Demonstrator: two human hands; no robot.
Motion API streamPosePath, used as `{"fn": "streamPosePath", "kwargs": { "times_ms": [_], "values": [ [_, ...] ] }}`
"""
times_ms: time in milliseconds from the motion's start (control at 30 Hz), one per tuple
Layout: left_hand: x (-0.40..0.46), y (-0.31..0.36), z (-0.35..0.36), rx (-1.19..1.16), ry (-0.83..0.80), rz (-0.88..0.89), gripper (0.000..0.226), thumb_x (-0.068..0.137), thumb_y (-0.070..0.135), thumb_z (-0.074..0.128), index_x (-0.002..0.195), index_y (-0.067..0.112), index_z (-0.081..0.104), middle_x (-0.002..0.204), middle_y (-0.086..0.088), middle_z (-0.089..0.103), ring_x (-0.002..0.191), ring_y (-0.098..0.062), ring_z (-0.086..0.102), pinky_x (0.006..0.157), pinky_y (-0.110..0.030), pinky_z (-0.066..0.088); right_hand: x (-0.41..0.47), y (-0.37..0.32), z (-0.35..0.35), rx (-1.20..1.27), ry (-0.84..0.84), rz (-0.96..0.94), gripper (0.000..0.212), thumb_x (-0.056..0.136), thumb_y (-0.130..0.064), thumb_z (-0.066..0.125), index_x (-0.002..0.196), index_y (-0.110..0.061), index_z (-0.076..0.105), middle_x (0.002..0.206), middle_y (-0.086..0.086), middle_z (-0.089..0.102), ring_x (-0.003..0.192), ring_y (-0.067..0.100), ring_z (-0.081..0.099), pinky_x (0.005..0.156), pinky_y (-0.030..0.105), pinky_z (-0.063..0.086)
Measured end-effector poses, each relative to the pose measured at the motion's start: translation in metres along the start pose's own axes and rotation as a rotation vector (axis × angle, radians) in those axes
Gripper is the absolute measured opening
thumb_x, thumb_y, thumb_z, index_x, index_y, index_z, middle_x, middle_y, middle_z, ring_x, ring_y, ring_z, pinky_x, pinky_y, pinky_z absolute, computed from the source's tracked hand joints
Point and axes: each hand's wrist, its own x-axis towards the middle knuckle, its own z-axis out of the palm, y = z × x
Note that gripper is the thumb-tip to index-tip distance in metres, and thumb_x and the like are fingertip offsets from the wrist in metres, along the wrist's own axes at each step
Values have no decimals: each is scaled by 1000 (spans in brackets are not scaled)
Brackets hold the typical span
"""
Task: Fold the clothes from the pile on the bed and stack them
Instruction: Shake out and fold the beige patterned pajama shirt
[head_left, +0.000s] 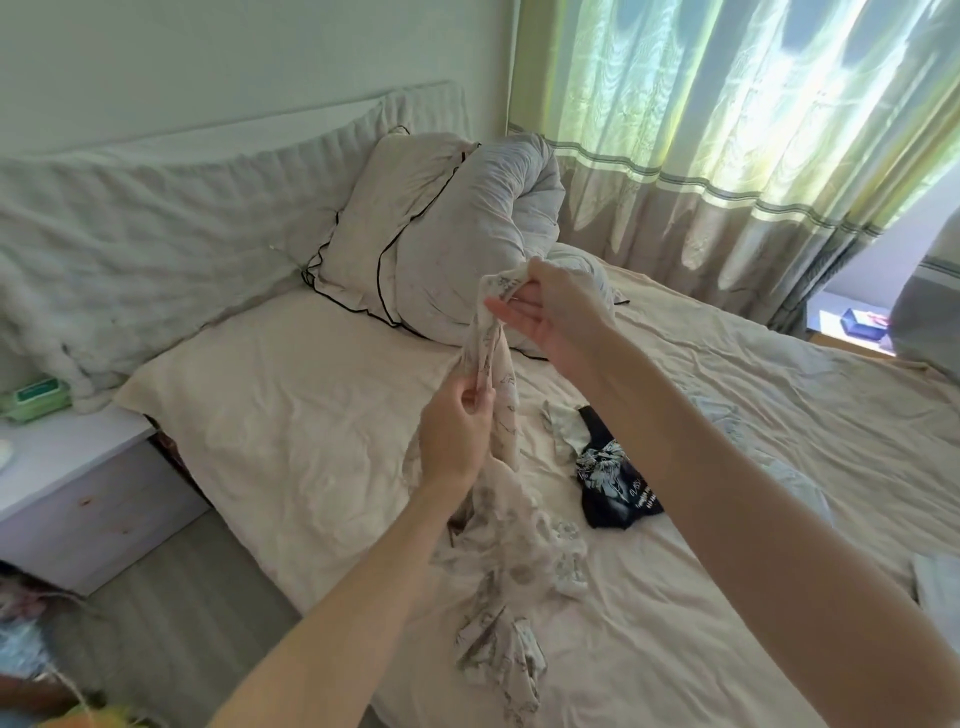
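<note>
We lift a pale printed garment (498, 364) above the bed (291, 395). Our right hand (550, 306) pinches its top edge; our left hand (457, 436) grips it just below, the rest trailing beneath.

dark garment (615, 486) bears white lettering, too blurred to read

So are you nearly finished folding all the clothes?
Not nearly. Both hands hold up one pale printed garment: the right hand grips its top, the left hand pinches it lower down, and its tail trails on the bed. A dark printed top and pale crumpled pieces beside it lie unfolded. Something white and flat sits at the right edge, maybe folded; I can't tell.
</note>
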Motion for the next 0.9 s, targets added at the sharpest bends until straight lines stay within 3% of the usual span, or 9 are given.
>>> {"fn": "streamPosePath", "kwargs": {
  "times_ms": [167,267,367,500,567,633,700,800,900],
  "values": [
    [19,-5,-26,-66,-154,-85,7,88,14,63,83,16,67,78,-5,70,69,-23,69,73,-42,58,4,1,-15,-183,-61,-43,12,98,-15,47,93,-11,57,83,6,68,63,15,67,60,27,58],
    [30,7,-40,-176,-187,-146,12,86,7,64,77,12,70,69,-2,71,65,-22,70,66,-37,59,14,18,-33,-403,-76,-73,15,98,-21,47,97,-18,61,92,-1,70,82,13,66,73,29,54],
    [42,29,-52,-244,-197,-116,9,87,7,63,81,8,70,69,-3,71,62,-21,70,59,-31,59,19,68,-71,-668,-24,-38,21,96,-23,51,114,-13,57,116,7,63,97,19,60,77,28,49],
    [52,59,-68,-388,-175,-134,3,86,6,65,85,6,68,72,-8,71,60,-18,69,56,-26,58,6,145,-124,-923,-284,93,58,86,-30,66,138,-20,42,132,-11,45,116,2,46,93,15,40],
    [56,68,-77,-437,-149,-142,6,87,7,65,91,2,67,76,-11,70,61,-17,69,56,-26,58,4,170,-136,-941,-318,86,41,84,-26,70,122,-29,55,118,-17,54,97,-14,52,82,-1,37],
    [60,68,-88,-457,-119,-130,4,87,8,64,88,5,67,77,-12,70,63,-18,70,57,-25,57,8,184,-140,-1013,-214,31,10,87,-17,66,97,-16,69,94,3,70,70,10,61,60,10,45],
    [65,59,-100,-423,-61,-124,5,88,8,63,88,5,67,76,-10,70,63,-16,70,56,-23,56,14,184,-142,-1097,-138,-14,21,93,-17,59,83,-2,69,74,12,66,60,19,54,57,31,42],
    [72,21,-120,-313,101,-234,17,90,7,60,104,-2,62,85,-13,68,62,-13,68,57,-23,56,23,149,-135,-1120,-124,20,30,94,-19,57,83,8,65,60,5,51,50,10,40,48,20,33],
    [58,-24,-121,64,105,-391,40,88,16,63,124,2,52,120,-16,59,97,-26,62,87,-35,51,30,96,-111,-1053,-203,58,26,91,-21,62,75,-1,64,55,1,44,46,9,39,48,19,33]
  ]
}}
